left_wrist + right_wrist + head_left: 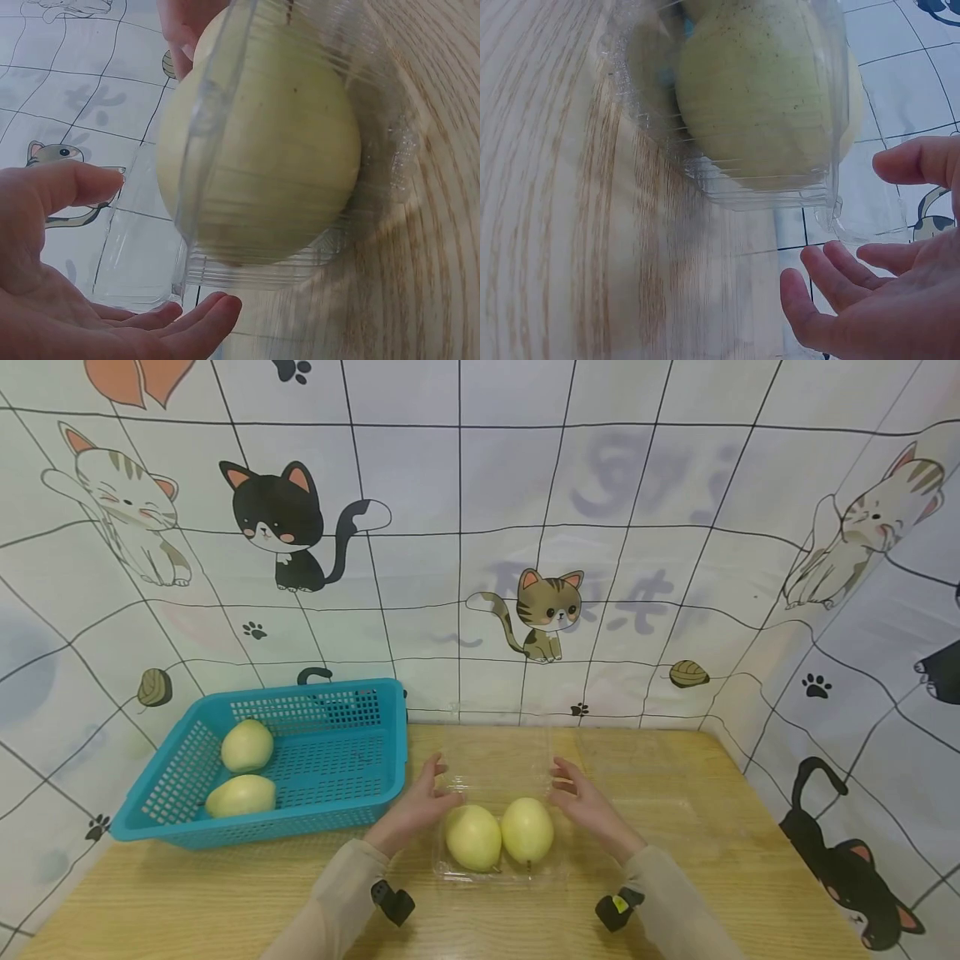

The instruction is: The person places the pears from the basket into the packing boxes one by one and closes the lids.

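A clear plastic clamshell box (480, 876) stands on the table with its lid (495, 760) raised at the back. Inside sit two yellow-green pears, a left pear (473, 837) and a right pear (528, 831), side by side. My left hand (422, 802) is at the box's left rear corner, thumb and fingers spread around the edge near the hinge. On the opposite side my right hand (588, 806) is at the right rear corner, its fingers loosely bent and parted. Neither hand grips anything in the wrist views; the pear (277, 142) shows through the ribbed wall.
To the left stands a blue perforated basket (330, 814) holding a round pear (247, 746) and a longer pear (242, 797). Faint clear plastic (648, 810) lies on the wooden table (225, 893) at the right. A cat-patterned sheet (420, 560) hangs behind.
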The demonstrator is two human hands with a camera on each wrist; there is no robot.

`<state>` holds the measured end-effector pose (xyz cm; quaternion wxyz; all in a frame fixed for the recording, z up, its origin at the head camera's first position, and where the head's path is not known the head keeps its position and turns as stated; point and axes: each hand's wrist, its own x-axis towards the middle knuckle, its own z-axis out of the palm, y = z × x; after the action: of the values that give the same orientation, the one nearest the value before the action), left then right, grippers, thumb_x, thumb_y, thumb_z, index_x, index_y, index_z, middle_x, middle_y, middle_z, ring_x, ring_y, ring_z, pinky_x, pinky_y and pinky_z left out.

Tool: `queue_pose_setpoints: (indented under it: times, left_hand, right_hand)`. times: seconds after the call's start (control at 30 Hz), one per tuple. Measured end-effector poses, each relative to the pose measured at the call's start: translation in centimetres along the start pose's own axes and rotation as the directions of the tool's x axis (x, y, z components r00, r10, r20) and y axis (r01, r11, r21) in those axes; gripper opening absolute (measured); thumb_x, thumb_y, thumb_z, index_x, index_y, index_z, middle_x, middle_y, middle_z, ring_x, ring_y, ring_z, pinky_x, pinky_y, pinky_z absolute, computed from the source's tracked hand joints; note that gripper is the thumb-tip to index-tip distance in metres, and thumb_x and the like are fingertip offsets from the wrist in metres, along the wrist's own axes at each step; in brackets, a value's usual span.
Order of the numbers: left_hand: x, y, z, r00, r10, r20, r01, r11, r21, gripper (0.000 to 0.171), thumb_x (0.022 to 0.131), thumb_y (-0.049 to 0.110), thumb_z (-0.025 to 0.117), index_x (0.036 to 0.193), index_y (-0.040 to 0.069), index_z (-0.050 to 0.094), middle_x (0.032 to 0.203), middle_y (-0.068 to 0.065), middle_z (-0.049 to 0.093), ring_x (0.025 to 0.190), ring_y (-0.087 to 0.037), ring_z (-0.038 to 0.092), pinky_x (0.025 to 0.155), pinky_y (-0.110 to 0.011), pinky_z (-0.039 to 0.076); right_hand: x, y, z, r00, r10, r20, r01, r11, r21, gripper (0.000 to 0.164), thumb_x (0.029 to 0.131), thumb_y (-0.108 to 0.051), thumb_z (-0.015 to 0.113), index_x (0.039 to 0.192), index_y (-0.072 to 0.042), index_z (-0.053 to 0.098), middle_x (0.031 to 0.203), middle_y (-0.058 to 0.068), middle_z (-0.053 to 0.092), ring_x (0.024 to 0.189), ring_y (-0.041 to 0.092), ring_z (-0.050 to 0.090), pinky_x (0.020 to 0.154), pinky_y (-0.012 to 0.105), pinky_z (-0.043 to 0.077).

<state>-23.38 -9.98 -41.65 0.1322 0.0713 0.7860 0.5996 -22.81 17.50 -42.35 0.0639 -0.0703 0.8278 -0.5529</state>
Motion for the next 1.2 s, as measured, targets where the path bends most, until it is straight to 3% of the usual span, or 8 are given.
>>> queue_pose_setpoints:
  times: [0.23, 0.5, 0.73, 0.97, 1.2]
  left_hand:
    - [0.0, 0.0, 0.0, 1.0, 0.005, -0.005, -0.005, 1.0, 0.004, 0.088, 0.09, 0.014, 0.064, 0.153, 0.0, 0.005, 0.152, -0.024, 0.021, 0.129, -0.044, 0.04, 0.1, -0.056, 0.039]
    - [-0.5, 0.5, -0.1, 1.0, -0.008, -0.002, 0.008, 1.0, -0.003, 0.088, 0.089, 0.017, 0.065, 0.153, 0.005, 0.007, 0.154, -0.021, 0.019, 0.132, -0.045, 0.036, 0.099, -0.058, 0.038]
    - [-0.4, 0.7, 0.0, 1.0, 0.004, -0.015, -0.004, 1.0, 0.0, 0.089, 0.089, 0.015, 0.065, 0.153, 0.005, 0.006, 0.151, -0.026, 0.022, 0.13, -0.047, 0.037, 0.099, -0.058, 0.038]
    - [-0.5, 1.0, -0.1, 1.0, 0.011, -0.021, -0.01, 1.0, 0.011, 0.091, 0.089, 0.016, 0.066, 0.154, 0.009, 0.003, 0.149, -0.03, 0.023, 0.128, -0.05, 0.037, 0.098, -0.061, 0.037]
    - [-1.1, 1.1, -0.3, 1.0, 0.016, -0.007, -0.016, 1.0, 0.011, 0.093, 0.088, 0.018, 0.068, 0.155, 0.012, 0.004, 0.147, -0.033, 0.023, 0.13, -0.051, 0.034, 0.098, -0.064, 0.035]
  right_hand:
    - [-0.4, -0.2, 0.0, 0.999, -0.034, -0.006, 0.034, 0.999, 0.003, 0.062, 0.095, -0.004, 0.056, 0.148, 0.006, 0.024, 0.134, 0.03, 0.045, 0.125, 0.046, 0.042, 0.099, 0.055, 0.04]
    - [-0.3, -0.1, -0.2, 0.999, -0.035, -0.018, 0.035, 0.999, -0.003, 0.068, 0.096, -0.006, 0.055, 0.152, -0.003, 0.019, 0.13, 0.025, 0.05, 0.12, 0.042, 0.049, 0.098, 0.056, 0.04]
    - [-0.3, -0.3, -0.3, 0.998, -0.058, -0.014, 0.058, 0.998, -0.013, 0.069, 0.094, -0.001, 0.055, 0.152, -0.003, 0.019, 0.125, 0.026, 0.053, 0.114, 0.041, 0.053, 0.093, 0.052, 0.045]
    - [-0.7, -0.6, -0.7, 0.998, -0.063, 0.0, 0.063, 0.998, -0.001, 0.065, 0.096, -0.005, 0.056, 0.152, -0.006, 0.023, 0.132, 0.028, 0.048, 0.119, 0.043, 0.049, 0.096, 0.056, 0.042]
    - [-1.1, -0.8, -1.1, 0.994, -0.11, -0.015, 0.109, 0.993, -0.043, 0.057, 0.096, -0.003, 0.055, 0.148, -0.002, 0.031, 0.132, 0.03, 0.045, 0.118, 0.047, 0.048, 0.089, 0.052, 0.047]
